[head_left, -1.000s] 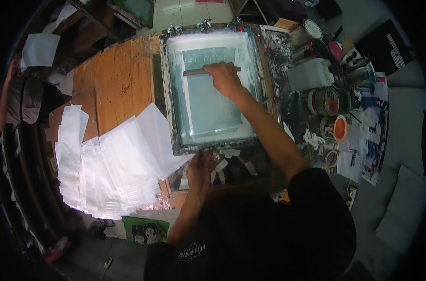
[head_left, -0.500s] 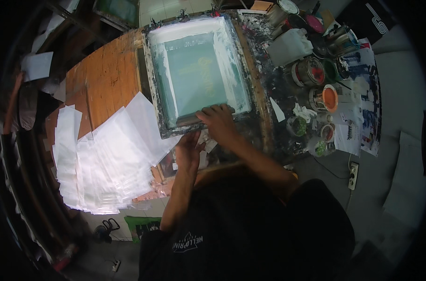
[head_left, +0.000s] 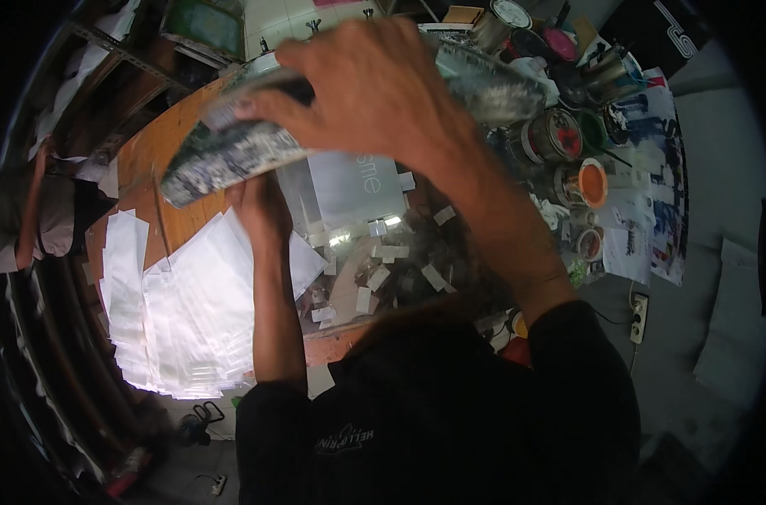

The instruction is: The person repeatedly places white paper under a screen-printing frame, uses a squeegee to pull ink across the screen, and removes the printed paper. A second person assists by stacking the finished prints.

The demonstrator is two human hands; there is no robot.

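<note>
The scene is dim overall; where the light comes from cannot be told. Brightest are the white sheets [head_left: 202, 316], below and left of the right hand's fingers [head_left: 303, 56], washed out until their edges merge. Small glints of glare sit on the glossy table [head_left: 341, 286] below the fingers. Motion blur softens the tilted frame [head_left: 231, 164] near them, while the cans [head_left: 559, 135] to their right look crisper. The black shirt [head_left: 450, 404] beneath loses nearly all detail, and the shelves [head_left: 29, 362] far left sink into shadow. Fisheye distortion bends edges toward the rim, where corners fall black.
</note>
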